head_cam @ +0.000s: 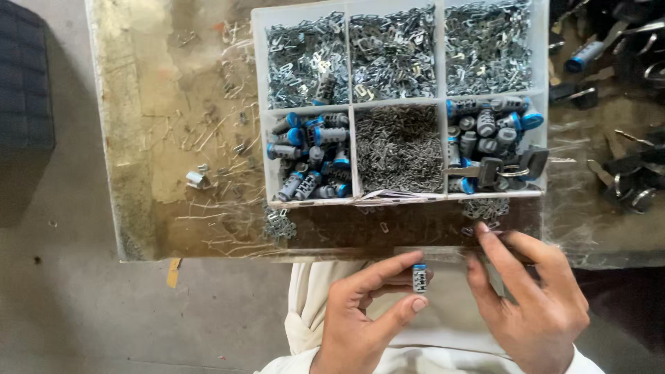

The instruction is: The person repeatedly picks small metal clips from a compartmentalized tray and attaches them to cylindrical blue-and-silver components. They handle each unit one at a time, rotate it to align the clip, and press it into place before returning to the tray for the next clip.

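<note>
My left hand (364,312) pinches a small grey lock cylinder with a blue cap (420,277) between thumb and fingers, held upright just below the table's front edge. My right hand (530,298) is beside it, fingers spread, fingertips reaching onto a small heap of flat metal pieces (485,209) at the table edge; whether it grips one is hidden. Above both hands stands a white compartment tray (352,147) with metal clips, pins and more blue-capped cylinders (308,156).
A worn wooden table (159,138) carries scattered pins and a loose metal part (197,179). Keys with black heads (509,166) lie in the tray's right compartment. More keys and dark parts (623,180) lie at the right. A dark crate (24,76) stands at the left.
</note>
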